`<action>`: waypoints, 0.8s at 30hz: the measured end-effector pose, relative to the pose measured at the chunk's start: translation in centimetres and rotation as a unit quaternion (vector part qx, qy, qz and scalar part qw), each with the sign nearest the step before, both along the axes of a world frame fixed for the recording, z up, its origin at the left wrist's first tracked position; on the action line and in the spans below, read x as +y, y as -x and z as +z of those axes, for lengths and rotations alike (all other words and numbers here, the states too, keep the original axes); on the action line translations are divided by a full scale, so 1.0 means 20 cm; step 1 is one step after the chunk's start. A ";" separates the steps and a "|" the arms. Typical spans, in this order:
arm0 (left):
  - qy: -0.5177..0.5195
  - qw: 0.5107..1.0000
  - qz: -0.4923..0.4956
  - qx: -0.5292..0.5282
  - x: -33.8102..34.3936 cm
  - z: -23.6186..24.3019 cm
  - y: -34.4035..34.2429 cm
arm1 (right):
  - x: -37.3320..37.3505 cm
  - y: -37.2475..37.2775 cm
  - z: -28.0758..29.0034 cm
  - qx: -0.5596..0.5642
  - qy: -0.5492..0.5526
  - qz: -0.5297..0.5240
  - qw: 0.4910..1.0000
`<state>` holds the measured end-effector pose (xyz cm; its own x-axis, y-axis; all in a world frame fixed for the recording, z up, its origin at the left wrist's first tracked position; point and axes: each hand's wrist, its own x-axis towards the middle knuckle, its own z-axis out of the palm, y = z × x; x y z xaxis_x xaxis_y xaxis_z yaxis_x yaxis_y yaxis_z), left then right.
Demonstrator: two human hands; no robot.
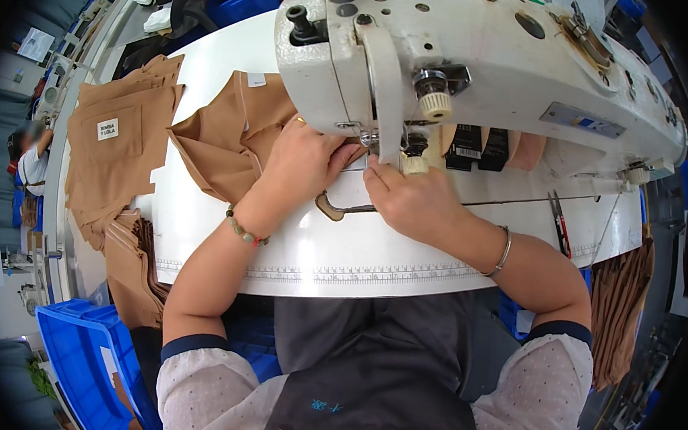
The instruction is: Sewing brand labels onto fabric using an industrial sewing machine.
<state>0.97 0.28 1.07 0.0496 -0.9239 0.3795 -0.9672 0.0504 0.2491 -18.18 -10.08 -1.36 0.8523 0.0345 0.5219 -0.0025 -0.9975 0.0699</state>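
Observation:
A white sewing machine (pixel 468 71) reaches over the table from the right, its needle area just above my fingertips. My left hand (pixel 304 159) is closed on the edge of a brown fabric piece (pixel 225 129), which spreads out folded to the left of the machine head. A small white label (pixel 255 79) shows on its far part. My right hand (pixel 418 201) is close by, to the right of the presser foot, thumb and fingers pinched together at the needle area. What lies between those fingertips is too small and too hidden to make out.
Stacked brown fabric pieces (pixel 112 136) lie at the left. Red-handled thread snips (pixel 559 224) and black tags (pixel 467 144) are on the white table (pixel 436 283) at right. Blue bins (pixel 80 340) stand lower left. Brown pieces (pixel 623 310) hang at right. Another person (pixel 35 160) sits far left.

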 end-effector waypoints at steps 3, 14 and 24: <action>0.063 0.997 -0.033 -0.017 -0.01 0.00 0.00 | 0.00 0.00 0.00 -0.012 -0.011 0.015 1.000; -0.032 0.999 0.020 0.013 0.00 0.00 0.00 | 0.01 0.01 0.01 0.007 0.008 0.008 1.000; 0.011 1.000 0.016 0.010 0.01 -0.01 0.01 | 0.00 0.01 0.00 -0.027 0.004 0.030 0.999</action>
<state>0.81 0.41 0.83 0.0874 -0.9130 0.3986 -0.9630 0.0250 0.2683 -18.44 -10.02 -1.31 0.8192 0.0891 0.5665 0.0534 -0.9954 0.0794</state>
